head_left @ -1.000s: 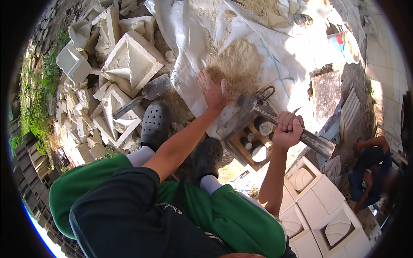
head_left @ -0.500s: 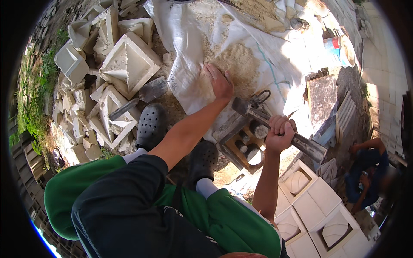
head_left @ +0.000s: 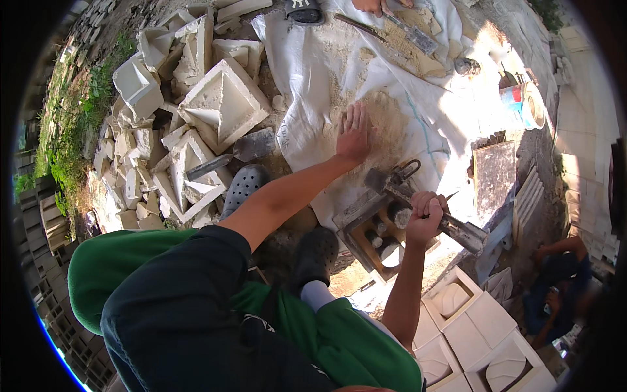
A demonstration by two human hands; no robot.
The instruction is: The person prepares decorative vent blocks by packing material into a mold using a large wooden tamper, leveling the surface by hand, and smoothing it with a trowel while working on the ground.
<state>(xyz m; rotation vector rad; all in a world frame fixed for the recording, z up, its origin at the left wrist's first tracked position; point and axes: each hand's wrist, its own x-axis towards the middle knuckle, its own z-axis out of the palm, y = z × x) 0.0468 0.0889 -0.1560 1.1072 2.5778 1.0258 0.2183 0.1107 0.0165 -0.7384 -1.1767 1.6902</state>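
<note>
My left hand (head_left: 354,137) lies flat, fingers stretched out, on pale sandy powder (head_left: 386,117) spread over a white woven sheet (head_left: 297,98). My right hand (head_left: 426,219) is wrapped round the shaft of a heavy metal rammer-like tool (head_left: 467,236), with a block at its far end. Below this tool sits a box-shaped mould (head_left: 356,230) holding several dark metal cylinders and one pale round opening. The tool's block end overlaps the mould's far edge in view; I cannot tell whether they touch.
Cast pale hollow blocks (head_left: 225,104) lie heaped at left, beside a trowel (head_left: 255,145). Finished blocks (head_left: 480,320) stand at lower right. A paint bucket (head_left: 532,104) lies at upper right. Another person's hands (head_left: 375,6) work with a trowel (head_left: 418,38) at the top; a second person (head_left: 555,287) sits far right.
My view has shifted, so the scene sits further right and lower. My left hand has slid slightly right over the powder. Another person's hands and shoe now show at the top.
</note>
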